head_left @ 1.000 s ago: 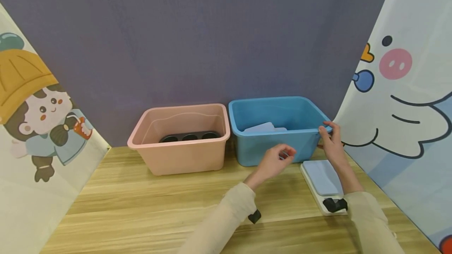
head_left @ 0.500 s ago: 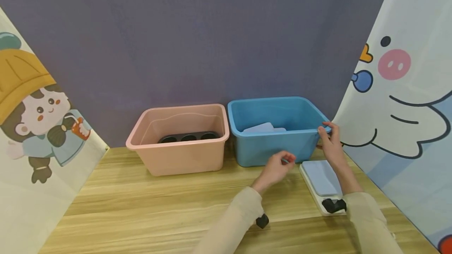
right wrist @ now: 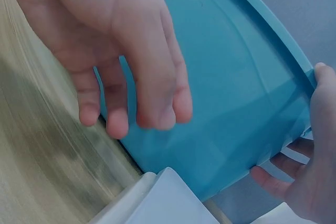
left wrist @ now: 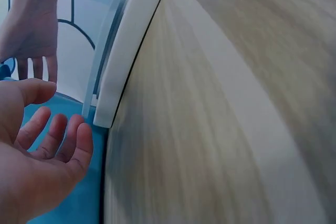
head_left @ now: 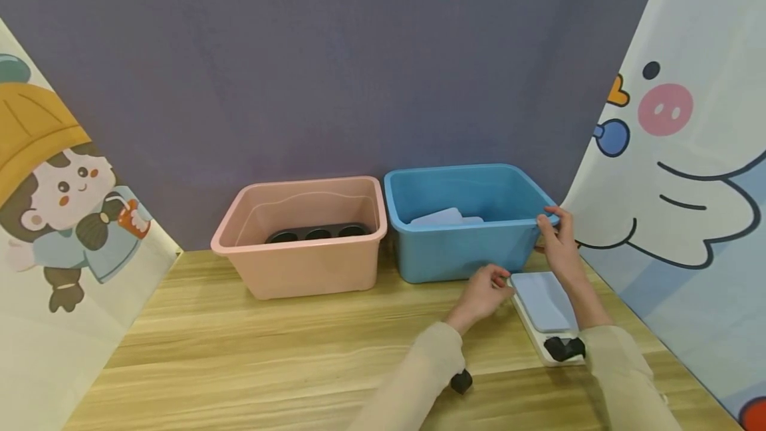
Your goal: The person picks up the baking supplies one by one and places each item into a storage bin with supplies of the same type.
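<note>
My right hand (head_left: 562, 253) holds the front right corner of the blue plastic bin (head_left: 467, 248), its thumb on the front wall just under the rim. In the right wrist view, the fingers (right wrist: 273, 184) reach around the bin's side. Loosely curled and holding nothing, my left hand (head_left: 481, 294) hovers by the near left corner of a white kitchen scale (head_left: 546, 301) with a pale blue top. From the left wrist view, the left fingers (left wrist: 79, 148) sit close to the scale's edge (left wrist: 123, 66); contact cannot be told. The right forearm partly covers the scale.
Left of the blue bin stands a pink bin (head_left: 299, 268) with a dark muffin tin (head_left: 317, 233) inside. Pale flat pieces (head_left: 443, 217) lie in the blue bin. A grey wall rises behind, and printed panels flank the wooden table (head_left: 257, 358).
The left hand has moved right and slightly toward me, from in front of the blue bin to the scale's left corner. The right hand keeps its grip on the bin corner.
</note>
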Tool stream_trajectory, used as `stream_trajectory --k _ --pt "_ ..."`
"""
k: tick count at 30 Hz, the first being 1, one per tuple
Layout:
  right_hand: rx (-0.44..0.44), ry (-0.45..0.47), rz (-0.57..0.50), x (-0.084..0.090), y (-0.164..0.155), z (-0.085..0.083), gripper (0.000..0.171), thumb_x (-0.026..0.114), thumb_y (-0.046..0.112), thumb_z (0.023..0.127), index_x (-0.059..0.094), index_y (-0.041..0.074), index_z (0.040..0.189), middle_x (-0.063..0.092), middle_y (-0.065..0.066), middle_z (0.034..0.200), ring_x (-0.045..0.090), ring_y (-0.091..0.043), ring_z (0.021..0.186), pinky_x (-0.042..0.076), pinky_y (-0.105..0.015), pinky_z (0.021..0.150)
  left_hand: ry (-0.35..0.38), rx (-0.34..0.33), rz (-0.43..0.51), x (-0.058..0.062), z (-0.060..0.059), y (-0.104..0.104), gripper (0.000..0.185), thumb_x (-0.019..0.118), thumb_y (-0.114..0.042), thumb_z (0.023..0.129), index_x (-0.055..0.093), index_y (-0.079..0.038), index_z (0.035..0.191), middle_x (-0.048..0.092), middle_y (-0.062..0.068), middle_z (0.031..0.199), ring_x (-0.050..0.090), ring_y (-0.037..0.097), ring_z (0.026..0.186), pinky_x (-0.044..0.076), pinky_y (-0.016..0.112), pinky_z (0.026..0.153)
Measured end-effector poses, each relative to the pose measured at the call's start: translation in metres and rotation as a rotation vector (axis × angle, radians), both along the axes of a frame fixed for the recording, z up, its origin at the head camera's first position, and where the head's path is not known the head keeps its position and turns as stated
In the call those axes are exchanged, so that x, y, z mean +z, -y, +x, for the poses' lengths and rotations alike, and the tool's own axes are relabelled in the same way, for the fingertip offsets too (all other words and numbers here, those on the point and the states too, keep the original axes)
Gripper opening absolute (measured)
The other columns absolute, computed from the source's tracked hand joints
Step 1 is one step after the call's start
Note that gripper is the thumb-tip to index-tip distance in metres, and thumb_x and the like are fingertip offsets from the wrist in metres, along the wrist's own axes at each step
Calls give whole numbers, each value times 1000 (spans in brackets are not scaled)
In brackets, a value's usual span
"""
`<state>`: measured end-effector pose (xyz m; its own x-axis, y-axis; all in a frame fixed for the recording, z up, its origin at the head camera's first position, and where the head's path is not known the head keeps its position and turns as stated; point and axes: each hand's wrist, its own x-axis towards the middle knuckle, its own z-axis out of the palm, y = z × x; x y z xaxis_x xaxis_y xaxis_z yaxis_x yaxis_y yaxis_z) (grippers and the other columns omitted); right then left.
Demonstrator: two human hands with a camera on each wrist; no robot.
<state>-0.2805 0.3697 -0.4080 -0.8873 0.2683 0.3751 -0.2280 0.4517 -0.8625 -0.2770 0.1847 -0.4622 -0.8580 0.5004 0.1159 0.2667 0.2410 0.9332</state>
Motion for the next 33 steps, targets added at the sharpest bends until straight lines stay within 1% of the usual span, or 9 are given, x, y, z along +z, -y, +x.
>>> stream_trajectory --k 6,10,15,18,23,27,30,33 --pt "-1 5 10 0 0 2 58 33 40 107 14 8 152 20 -26 154 41 -47 128 48 -15 71 -10 14 -36 -5 3 -8 33 72 -20 90 64 -12 121 59 1 102 49 4 80 45 22 67" --pt "1 21 3 -1 -1 1 58 33 40 107 13 9 153 18 -27 155 39 -48 129 46 -13 71 -15 21 -103 -8 5 -13 35 74 -25 89 64 -15 122 55 0 100 46 6 80 43 22 68" --pt "8 22 -1 0 1 2 59 33 39 108 13 8 153 17 -28 156 38 -49 131 44 -10 70 -89 10 -236 -10 8 -18 39 74 -33 89 63 -19 124 55 -3 97 47 5 80 43 21 72" --pt "9 23 -2 7 7 7 59 33 38 108 13 7 153 17 -28 156 37 -51 131 43 -9 69 -122 -1 -270 -10 10 -20 41 73 -36 90 63 -20 125 55 -3 99 49 5 80 44 21 74" --pt "12 29 -24 22 20 21 59 35 37 107 13 3 151 17 -32 154 36 -53 130 43 -9 68 -114 3 -288 -11 12 -22 43 73 -41 89 62 -23 125 54 -3 106 52 6 86 47 22 80" --pt "17 29 -25 28 25 27 60 35 36 108 13 1 151 17 -33 154 36 -53 130 43 -9 68 -84 3 -290 -9 13 -19 43 74 -42 87 61 -24 124 55 -3 113 55 8 95 48 25 85" --pt "21 34 -19 27 23 25 60 35 36 108 13 2 151 15 -32 155 36 -52 130 43 -9 68 -45 4 -286 -7 12 -13 44 76 -41 86 60 -23 123 55 -2 117 56 10 96 48 26 85" --pt "13 35 -16 19 15 18 59 35 37 108 13 4 152 16 -30 156 37 -50 129 44 -10 68 -27 -1 -291 -3 11 -5 49 78 -40 84 58 -21 124 55 0 120 55 11 97 48 27 86"
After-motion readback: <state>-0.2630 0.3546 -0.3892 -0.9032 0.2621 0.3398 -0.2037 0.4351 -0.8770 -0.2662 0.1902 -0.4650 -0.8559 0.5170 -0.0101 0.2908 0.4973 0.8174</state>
